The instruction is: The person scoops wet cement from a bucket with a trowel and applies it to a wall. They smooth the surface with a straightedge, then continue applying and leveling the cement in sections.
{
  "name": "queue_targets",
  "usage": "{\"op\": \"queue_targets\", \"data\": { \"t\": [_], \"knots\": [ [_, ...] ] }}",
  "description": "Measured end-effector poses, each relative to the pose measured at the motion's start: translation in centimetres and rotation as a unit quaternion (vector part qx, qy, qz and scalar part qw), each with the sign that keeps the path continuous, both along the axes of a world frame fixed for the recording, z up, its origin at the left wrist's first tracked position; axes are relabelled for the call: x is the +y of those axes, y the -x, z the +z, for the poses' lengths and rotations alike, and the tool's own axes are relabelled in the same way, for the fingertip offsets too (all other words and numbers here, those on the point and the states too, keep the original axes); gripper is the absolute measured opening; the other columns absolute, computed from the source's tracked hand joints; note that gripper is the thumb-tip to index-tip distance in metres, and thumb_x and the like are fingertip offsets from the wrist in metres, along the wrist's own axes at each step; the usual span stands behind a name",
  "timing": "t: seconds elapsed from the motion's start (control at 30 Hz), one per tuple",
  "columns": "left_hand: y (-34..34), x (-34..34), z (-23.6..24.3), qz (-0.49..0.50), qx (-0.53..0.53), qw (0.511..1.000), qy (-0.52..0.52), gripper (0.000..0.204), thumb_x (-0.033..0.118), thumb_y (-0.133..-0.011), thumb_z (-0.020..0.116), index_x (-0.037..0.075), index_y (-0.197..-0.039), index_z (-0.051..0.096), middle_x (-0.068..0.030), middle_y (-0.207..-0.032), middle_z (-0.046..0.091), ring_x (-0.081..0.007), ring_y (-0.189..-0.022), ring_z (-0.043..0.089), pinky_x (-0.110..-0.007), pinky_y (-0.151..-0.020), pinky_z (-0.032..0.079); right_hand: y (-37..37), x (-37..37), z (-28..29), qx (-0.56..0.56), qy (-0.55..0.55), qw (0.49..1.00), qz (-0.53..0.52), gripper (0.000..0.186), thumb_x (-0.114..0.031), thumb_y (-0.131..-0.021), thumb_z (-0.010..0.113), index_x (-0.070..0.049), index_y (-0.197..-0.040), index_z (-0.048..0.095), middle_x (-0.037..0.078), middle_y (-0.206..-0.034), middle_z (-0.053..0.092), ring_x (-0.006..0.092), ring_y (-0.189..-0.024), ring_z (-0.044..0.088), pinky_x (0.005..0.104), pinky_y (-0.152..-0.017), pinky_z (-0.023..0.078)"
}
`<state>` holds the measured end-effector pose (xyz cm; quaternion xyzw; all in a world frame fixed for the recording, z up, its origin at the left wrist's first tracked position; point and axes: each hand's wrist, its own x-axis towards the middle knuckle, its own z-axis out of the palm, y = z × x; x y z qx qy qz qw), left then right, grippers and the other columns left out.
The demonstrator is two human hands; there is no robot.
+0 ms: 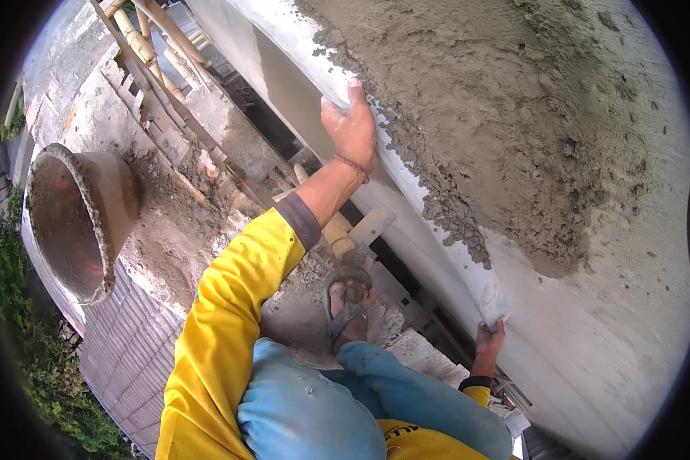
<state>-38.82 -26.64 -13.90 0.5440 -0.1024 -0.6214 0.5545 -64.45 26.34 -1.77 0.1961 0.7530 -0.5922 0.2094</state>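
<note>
A long white strip (408, 178) runs slantwise along the lower edge of a thick patch of wet grey mortar (506, 123) on the wall. Crumbs and lumps of mortar lie along the strip's inner edge. Near its upper part, my left hand (351, 136) grips the strip, thumb pointing up; some fingers are hidden behind it. My right hand (489, 340) pinches the strip's lower end between thumb and fingers. The mortar looks rough and uneven.
At left, a mortar-crusted bucket (122, 192) lies tipped on a dirty ledge (168, 245). Bamboo poles (141, 42) stand at upper left. My sandalled foot (348, 299) rests beside a dark gap along the wall. Roofing (134, 360) and greenery (53, 383) show far below.
</note>
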Motion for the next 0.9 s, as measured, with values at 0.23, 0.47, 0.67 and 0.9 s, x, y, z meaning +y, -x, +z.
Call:
{"op": "queue_targets", "data": {
  "t": [0.23,0.47,0.67,0.9],
  "knots": [
    [-6.7,-12.7,-1.1,0.011,0.024,0.998,-0.048,0.041,0.033,-0.098,0.068,0.001,-0.114,0.049,-0.0072,-0.090,0.062,-0.0184,-0.071,0.061,-0.037,-0.063,0.056,-5.4,-9.3,-3.1,-0.027,0.053,0.996,0.067,0.048,-0.028,-0.094,0.071,-0.014,-0.135,0.052,0.000,-0.128,0.059,0.0198,-0.112,0.056,0.0399,-0.080,0.048],
    [-0.4,-1.3,3.2,0.025,-0.033,0.999,-0.014,0.044,0.025,-0.099,0.063,-0.005,-0.128,0.051,-0.0158,-0.122,0.063,-0.0247,-0.113,0.059,-0.036,-0.102,0.043,-0.6,-1.1,0.3,0.017,0.003,0.999,-0.037,0.041,-0.030,-0.095,0.069,-0.015,-0.130,0.056,0.000,-0.126,0.061,0.0182,-0.108,0.055,0.0382,-0.080,0.044],
    [-1.4,-1.6,2.8,-0.010,0.021,0.999,0.025,0.039,0.023,-0.099,0.064,-0.004,-0.124,0.053,-0.0135,-0.117,0.064,-0.0214,-0.105,0.061,-0.035,-0.096,0.046,-0.9,-1.9,1.6,0.017,0.002,1.000,-0.007,0.039,-0.031,-0.096,0.068,-0.014,-0.129,0.057,0.000,-0.123,0.061,0.0178,-0.106,0.056,0.0367,-0.079,0.044],
    [-7.8,-13.5,2.9,-0.025,0.109,0.993,0.048,0.055,0.025,-0.099,0.063,-0.008,-0.133,0.035,-0.0184,-0.111,0.061,-0.0312,-0.089,0.069,-0.048,-0.074,0.063,-6.0,-9.8,-1.2,0.013,0.031,0.999,0.007,0.039,-0.029,-0.096,0.069,-0.017,-0.130,0.056,-0.001,-0.122,0.061,0.0171,-0.105,0.056,0.0363,-0.074,0.045]
  ]
}}
